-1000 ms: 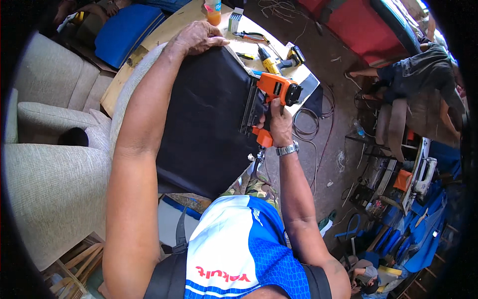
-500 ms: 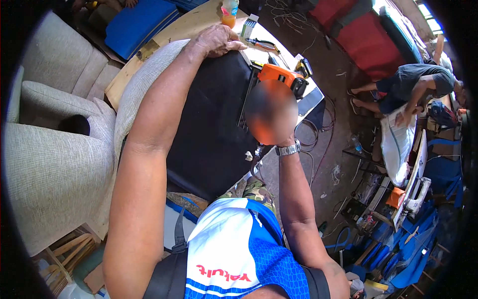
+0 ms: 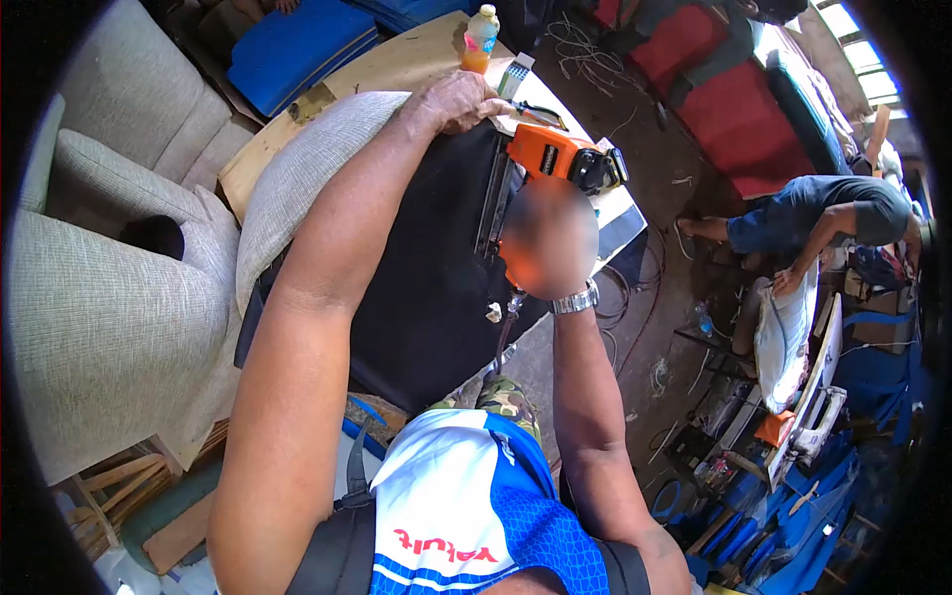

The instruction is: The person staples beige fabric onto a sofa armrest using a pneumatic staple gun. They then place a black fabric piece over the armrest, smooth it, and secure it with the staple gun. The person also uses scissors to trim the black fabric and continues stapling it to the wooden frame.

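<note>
A grey fabric cushion (image 3: 307, 139) lies on the table with a black cloth (image 3: 416, 268) spread over its upper face. At the far edge of that cloth, my left hand (image 3: 458, 101) is closed, its fingers gripping the margin. My right hand (image 3: 555, 238), smeared in the picture, holds an orange staple gun (image 3: 548, 157) by its handle. The gun's long black magazine lies over the right part of the cloth, and its head is just short of my left fingers. A hose fitting (image 3: 514, 302) hangs from the handle. Pliers (image 3: 537, 113) lie beyond the gun, partly hidden.
A bottle of orange drink (image 3: 479, 42) and a small box (image 3: 516, 74) stand on the wooden table (image 3: 412, 48). Grey sofa parts (image 3: 109, 327) fill the left. Hoses (image 3: 615, 297) loop on the floor. At right another person (image 3: 823, 213) bends over a white cushion (image 3: 783, 347).
The staple gun has come closer to my left hand and now covers part of the pliers. My left hand keeps its hold on the cloth edge. The view has shifted slightly.
</note>
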`<act>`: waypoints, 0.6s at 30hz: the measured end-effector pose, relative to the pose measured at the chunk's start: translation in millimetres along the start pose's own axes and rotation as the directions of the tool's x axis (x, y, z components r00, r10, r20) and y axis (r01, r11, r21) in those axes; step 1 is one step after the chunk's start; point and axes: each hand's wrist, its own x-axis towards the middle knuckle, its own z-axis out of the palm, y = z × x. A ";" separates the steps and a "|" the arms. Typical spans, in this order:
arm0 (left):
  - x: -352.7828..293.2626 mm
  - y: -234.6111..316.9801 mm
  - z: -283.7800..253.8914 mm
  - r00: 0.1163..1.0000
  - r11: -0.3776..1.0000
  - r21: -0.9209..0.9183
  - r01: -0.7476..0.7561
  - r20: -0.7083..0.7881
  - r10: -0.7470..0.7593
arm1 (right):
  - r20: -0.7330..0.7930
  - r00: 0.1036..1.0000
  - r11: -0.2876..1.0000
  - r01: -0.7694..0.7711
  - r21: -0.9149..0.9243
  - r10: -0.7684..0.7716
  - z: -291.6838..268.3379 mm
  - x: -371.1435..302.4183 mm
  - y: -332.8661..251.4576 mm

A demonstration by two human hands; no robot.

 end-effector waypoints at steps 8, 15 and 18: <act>0.0 -26.8 -7.6 0.933 0.473 -0.881 -0.010 -0.179 -0.313 | 0.072 0.996 0.991 0.069 -0.111 -0.061 -6.2 18.0 -5.4; -4.0 -39.6 -11.1 0.837 0.301 -0.951 -0.066 -0.217 -0.503 | 0.177 0.978 0.975 0.141 -0.171 -0.110 -14.7 26.1 -14.6; -8.0 -34.9 -10.6 0.831 0.340 -0.939 -0.053 -0.231 -0.506 | 0.211 0.973 0.949 0.154 -0.277 -0.096 -13.0 28.2 -22.9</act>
